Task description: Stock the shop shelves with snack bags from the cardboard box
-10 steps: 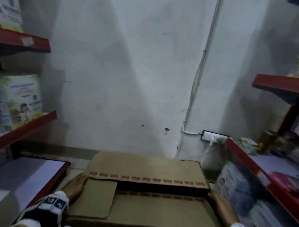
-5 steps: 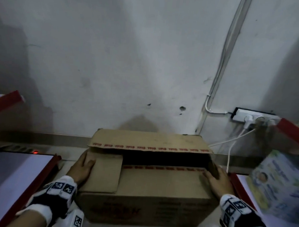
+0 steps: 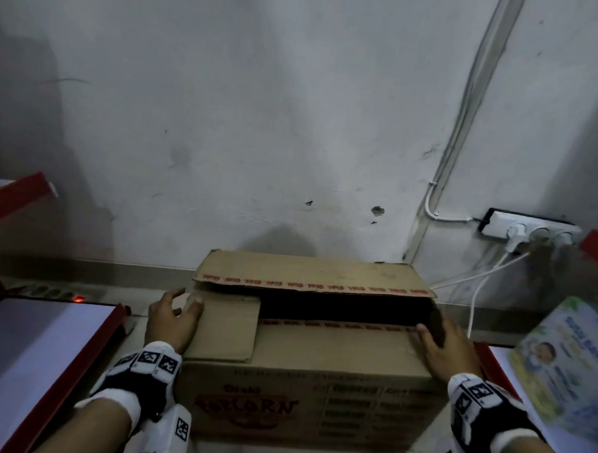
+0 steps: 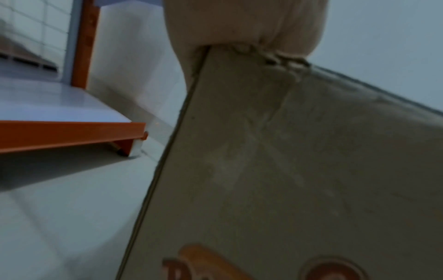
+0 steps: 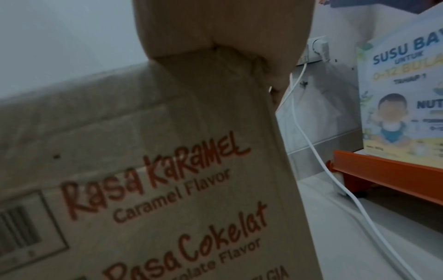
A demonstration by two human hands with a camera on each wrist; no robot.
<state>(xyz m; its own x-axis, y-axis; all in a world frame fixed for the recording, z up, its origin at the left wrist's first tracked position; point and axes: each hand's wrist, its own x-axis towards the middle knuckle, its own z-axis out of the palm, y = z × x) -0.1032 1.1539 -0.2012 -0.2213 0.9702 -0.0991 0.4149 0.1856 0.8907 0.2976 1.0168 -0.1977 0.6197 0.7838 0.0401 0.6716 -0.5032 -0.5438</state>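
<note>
A brown cardboard box printed with a popcorn logo stands on the floor against the white wall. Its top flaps are partly apart, leaving a dark gap; no snack bags show inside. My left hand grips the box's upper left corner, thumb on the small flap and fingers down the side. My right hand grips the upper right corner, thumb on top. The left wrist view shows the palm against the box. The right wrist view shows the palm on the printed box.
A low red-edged shelf flanks the box on the left, and another on the right carries a baby milk carton. A wall power strip drops white cables beside the box. A floor power strip glows red.
The view has tipped down and closed in on the box, which now sits lower against the wall. Both hands have stayed at its upper corners.
</note>
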